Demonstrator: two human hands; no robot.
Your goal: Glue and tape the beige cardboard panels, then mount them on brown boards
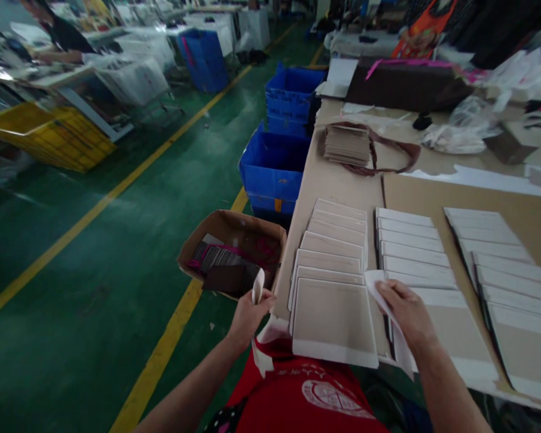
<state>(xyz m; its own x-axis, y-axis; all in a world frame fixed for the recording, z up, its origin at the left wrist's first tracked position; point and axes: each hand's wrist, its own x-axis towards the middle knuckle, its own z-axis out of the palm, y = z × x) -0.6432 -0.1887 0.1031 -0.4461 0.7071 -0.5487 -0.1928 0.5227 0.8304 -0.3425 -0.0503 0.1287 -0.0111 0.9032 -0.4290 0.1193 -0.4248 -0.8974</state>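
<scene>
The right hand [408, 316], low right of centre, pinches a long, thin white sheet [375, 281] between thumb and fingers — the sheet hangs beside a row of flat, tan, white-edged panels [333, 313] on the tan table [338, 183]. The left hand [249, 316], low middle, has its fingers closed on a small, pale, flat piece [258, 285] — near an open brown cardboard box [275, 231].

Green floor [148, 222] with yellow lines [94, 213] between worktables [333, 186].
</scene>
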